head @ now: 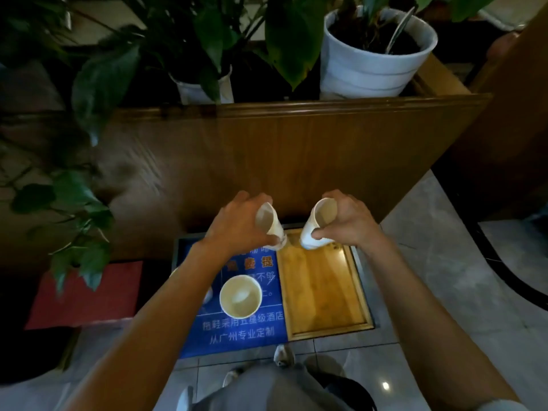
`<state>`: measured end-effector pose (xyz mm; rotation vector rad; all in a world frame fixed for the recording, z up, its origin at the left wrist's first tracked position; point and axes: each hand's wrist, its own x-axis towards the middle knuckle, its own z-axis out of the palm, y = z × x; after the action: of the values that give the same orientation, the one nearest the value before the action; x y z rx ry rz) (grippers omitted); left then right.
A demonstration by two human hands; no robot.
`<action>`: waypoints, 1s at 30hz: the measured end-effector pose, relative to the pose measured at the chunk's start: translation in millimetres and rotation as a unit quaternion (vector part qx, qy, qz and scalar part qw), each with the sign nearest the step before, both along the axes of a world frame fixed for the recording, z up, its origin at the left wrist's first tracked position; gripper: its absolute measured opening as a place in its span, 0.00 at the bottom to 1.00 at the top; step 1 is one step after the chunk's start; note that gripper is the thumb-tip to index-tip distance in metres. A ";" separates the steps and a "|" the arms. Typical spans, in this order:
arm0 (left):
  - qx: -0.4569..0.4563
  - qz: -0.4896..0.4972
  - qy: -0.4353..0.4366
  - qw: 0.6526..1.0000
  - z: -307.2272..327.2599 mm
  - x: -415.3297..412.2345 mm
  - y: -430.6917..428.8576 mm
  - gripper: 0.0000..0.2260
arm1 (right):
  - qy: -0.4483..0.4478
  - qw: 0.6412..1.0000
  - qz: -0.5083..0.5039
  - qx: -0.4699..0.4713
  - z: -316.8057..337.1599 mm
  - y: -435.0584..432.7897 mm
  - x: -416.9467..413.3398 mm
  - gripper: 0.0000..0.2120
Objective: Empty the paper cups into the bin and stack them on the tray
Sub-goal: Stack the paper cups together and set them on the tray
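Note:
My left hand [237, 225] grips a white paper cup [271, 225], tilted with its mouth toward me, above the far end of the blue sign. My right hand [348, 221] grips a second paper cup [318, 225], also tilted, over the far edge of the wooden tray [323, 289]. The two held cups are close together but apart. A third paper cup [240, 296] stands upright on the blue sign [243, 333], left of the tray, with something pale inside. The tray holds nothing. No bin is clearly visible.
A wooden planter box [281, 149] with white plant pots [373, 63] rises just behind the tray. Leafy plants [77, 209] hang at the left. A red mat [89, 295] lies on the left floor. Grey tiles [444, 277] lie to the right. My knees and a shoe [283, 355] are below.

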<state>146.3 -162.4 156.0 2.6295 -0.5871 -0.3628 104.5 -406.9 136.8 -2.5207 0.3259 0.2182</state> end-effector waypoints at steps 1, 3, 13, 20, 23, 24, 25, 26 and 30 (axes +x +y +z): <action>-0.007 0.001 -0.007 1.000 6.0 -1.9 10.4 0.32 | -0.008 1.000 -0.001 0.001 7.6 6.7 -2.0 0.41; -0.023 0.004 -0.019 1.000 19.2 -7.3 31.9 0.32 | -0.022 1.000 -0.006 0.008 24.0 22.1 -7.1 0.39; -0.108 0.041 -0.096 0.989 87.0 -46.5 128.9 0.32 | -0.114 0.993 0.035 -0.013 100.0 106.9 -42.3 0.39; -0.095 0.037 -0.120 0.987 102.9 -69.3 178.8 0.33 | -0.111 0.991 0.070 -0.009 122.6 149.5 -70.2 0.40; -0.091 0.038 -0.116 0.988 101.2 -74.2 195.6 0.34 | -0.107 0.991 0.073 -0.017 119.8 160.1 -78.2 0.40; -0.090 0.039 -0.112 0.989 99.3 -75.4 199.7 0.34 | -0.107 0.991 0.073 -0.019 117.8 162.9 -80.3 0.40; -0.087 0.039 -0.109 0.989 96.4 -76.0 203.3 0.34 | -0.104 0.992 0.072 -0.021 115.2 165.9 -82.2 0.40; -0.084 0.040 -0.107 0.990 92.8 -76.4 205.9 0.34 | -0.101 0.992 0.072 -0.022 112.0 168.6 -83.7 0.40; -0.067 0.037 -0.096 0.992 75.4 -75.6 209.7 0.33 | -0.079 0.994 0.070 -0.023 95.1 177.1 -86.4 0.39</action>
<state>70.7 47.3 231.4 2.5638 -0.5521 -0.0456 18.1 -229.9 231.9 -2.5885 0.0922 0.0662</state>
